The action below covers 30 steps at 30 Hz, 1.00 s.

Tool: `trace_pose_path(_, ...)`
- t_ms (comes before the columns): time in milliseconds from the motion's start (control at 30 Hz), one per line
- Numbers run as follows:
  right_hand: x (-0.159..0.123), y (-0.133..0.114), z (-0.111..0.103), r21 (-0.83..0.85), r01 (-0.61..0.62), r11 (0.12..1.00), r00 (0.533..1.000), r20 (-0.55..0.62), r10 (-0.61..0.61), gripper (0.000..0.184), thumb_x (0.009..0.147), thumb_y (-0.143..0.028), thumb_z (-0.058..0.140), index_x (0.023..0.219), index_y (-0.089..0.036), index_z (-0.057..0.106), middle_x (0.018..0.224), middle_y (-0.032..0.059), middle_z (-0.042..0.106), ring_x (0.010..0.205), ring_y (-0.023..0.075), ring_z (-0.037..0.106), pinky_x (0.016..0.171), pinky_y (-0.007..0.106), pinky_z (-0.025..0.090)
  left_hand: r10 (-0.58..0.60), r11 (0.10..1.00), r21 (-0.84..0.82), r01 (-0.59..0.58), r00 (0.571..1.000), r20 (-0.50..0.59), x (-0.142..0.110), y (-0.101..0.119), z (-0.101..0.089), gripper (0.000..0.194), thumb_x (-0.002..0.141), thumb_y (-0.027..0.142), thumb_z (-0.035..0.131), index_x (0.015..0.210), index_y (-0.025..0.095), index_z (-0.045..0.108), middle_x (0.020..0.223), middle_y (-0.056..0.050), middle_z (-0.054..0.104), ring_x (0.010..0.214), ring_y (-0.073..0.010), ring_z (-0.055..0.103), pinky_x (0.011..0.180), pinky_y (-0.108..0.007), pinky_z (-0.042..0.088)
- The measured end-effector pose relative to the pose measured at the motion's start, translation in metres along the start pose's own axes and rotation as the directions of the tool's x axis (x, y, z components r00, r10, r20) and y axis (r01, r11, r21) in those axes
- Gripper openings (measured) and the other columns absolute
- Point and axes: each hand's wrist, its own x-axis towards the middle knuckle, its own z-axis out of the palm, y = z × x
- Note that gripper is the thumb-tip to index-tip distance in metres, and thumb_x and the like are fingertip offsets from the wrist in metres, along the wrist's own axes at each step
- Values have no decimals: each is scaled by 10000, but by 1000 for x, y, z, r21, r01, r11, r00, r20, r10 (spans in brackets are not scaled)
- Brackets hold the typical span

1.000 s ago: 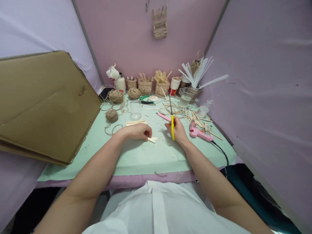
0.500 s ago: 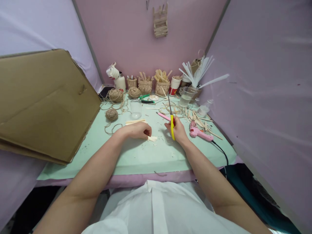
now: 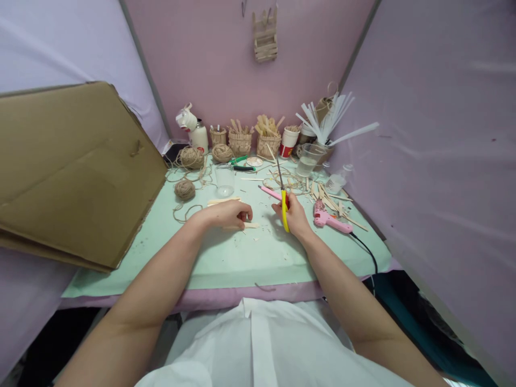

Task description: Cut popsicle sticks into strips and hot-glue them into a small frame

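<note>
My left hand [image 3: 233,213] is bent over the table with its fingers curled. Its fingertips touch pale wooden craft sticks [image 3: 252,226] lying flat under them; how firm the grip is stays partly hidden. More craft sticks [image 3: 220,201] lie just behind that hand. In my right hand [image 3: 297,215] is a pair of scissors [image 3: 284,207] with yellow handles, blades pointing up and away. A pink pen-like tool [image 3: 269,191] runs towards the same hand behind the scissors; I cannot tell whether it is held. Small wood bits are scattered between the hands.
A pink glue gun [image 3: 332,221] with a black cord lies at right, beside loose wood pieces [image 3: 328,198]. A clear cup [image 3: 224,181], twine balls [image 3: 184,189] and green-handled pliers [image 3: 244,167] are farther back. Stick-filled baskets [image 3: 240,144] line the wall. Large cardboard [image 3: 80,177] leans at left.
My left fingers have lifted and loosened slightly. The sticks under them have shifted left and now show as a longer, straighter strip. My right hand and the scissors have hardly moved.
</note>
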Motion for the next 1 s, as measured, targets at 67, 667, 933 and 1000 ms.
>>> trace_pose_path(67,0,0,0,2,-5,1000,1000,0,5,295,717,-454,588,798,-224,422,728,-27,543,615,141,457,593,273,346,0,999,-44,0,1000,-2,-1,1,-2,305,626,222,583,926,203,636,800,5,623,705,-142,547,583,-225,363)
trace_pose_path(667,24,-41,23,376,240,895,971,-113,-213,262,723,-315,648,852,-223,439,868,21,630,730,151,572,686,306,443,-322,491,-768,-411,734,-598,45,5,41,229,638,304,678,776,150,579,729,13,604,682,-106,532,674,-242,413)
trace_pose_path(933,13,-36,27,416,248,875,968,-143,-206,267,737,-317,630,844,-223,405,834,6,606,698,136,561,622,270,435,-206,562,-701,-439,746,-633,41,14,44,223,699,327,662,780,140,571,781,-14,624,770,-138,568,788,-294,428)
trace_pose_path(1000,13,-35,25,442,234,866,971,-147,-188,293,729,-338,636,833,-227,386,814,0,600,654,129,553,600,274,442,-144,508,-710,-488,765,-628,40,16,44,264,707,331,669,863,150,557,884,-41,646,870,-159,587,841,-314,423)
